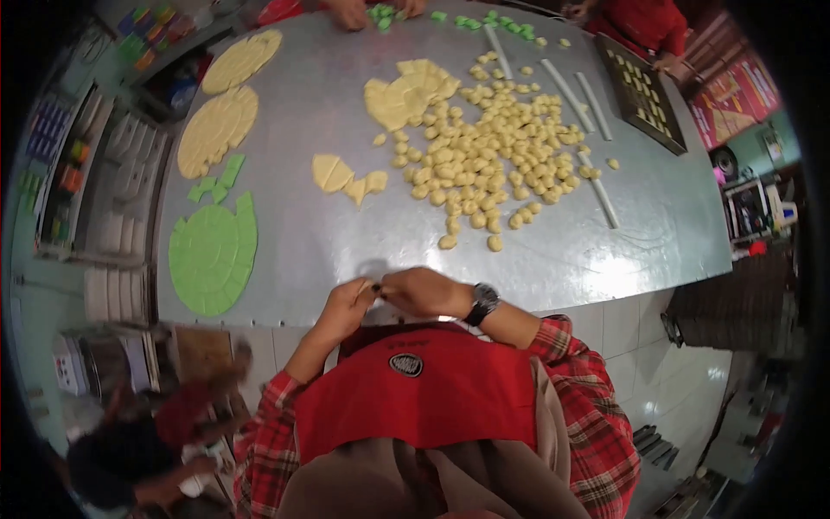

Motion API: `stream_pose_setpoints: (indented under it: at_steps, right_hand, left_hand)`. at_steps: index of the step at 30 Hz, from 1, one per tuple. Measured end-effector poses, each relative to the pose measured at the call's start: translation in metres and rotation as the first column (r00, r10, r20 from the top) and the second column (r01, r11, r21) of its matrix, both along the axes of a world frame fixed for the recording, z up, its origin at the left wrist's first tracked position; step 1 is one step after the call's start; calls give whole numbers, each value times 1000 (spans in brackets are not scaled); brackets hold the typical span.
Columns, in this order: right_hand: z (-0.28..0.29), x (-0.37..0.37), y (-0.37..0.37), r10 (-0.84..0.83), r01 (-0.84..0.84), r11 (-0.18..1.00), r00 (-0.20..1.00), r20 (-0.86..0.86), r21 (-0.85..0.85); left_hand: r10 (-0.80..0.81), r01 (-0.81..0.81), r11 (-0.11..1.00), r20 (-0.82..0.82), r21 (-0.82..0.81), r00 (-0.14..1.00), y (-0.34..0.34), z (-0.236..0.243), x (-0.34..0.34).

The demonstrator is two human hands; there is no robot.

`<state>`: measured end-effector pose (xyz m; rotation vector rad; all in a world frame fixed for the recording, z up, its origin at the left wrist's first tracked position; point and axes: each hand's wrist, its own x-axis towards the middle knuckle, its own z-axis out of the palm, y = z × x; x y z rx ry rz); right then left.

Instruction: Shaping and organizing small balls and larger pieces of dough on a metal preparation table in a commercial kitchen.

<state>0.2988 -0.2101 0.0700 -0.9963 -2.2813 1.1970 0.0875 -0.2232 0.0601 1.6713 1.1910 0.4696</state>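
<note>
My left hand (350, 303) and my right hand (424, 292) meet at the table's near edge, fingers closed together around something small and partly dark that I cannot make out. Beyond them many small yellow dough balls (484, 156) cover the middle right of the steel table (311, 242). Torn yellow dough pieces (333, 173) lie left of the balls, with a larger sheet (402, 95) above them. At the left are two scored yellow rounds (216, 130), small green squares (225, 173) and a scored green round (213, 259).
Pale rods (566, 95) and a dark tray (644, 95) holding pieces lie at right. A co-worker's hands (350, 13) are by green pieces (510, 26) at the far edge; another worker's red sleeve (644, 26) is top right. A person (147, 450) is at lower left, beside shelving (121, 173).
</note>
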Motion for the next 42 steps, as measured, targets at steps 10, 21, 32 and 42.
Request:
stream_pose_setpoints:
  at_steps: [10,21,32,42]
  right_hand:
    - [-42,37,12,-212,202,974,972,-100,-107]
    - [-78,1,47,-325,127,771,921,213,624]
    - [-22,41,41,-328,343,916,939,-104,208]
    - [62,143,117,-717,448,468,697,30,762]
  left_hand:
    - [299,63,811,-505,582,809,36,-58,-33]
    - [414,-72,707,-328,704,849,87,-64,-27]
    - [465,-221,836,434,-503,772,61,-21,61]
    - [408,-199,867,-423,457,809,171,-36,50]
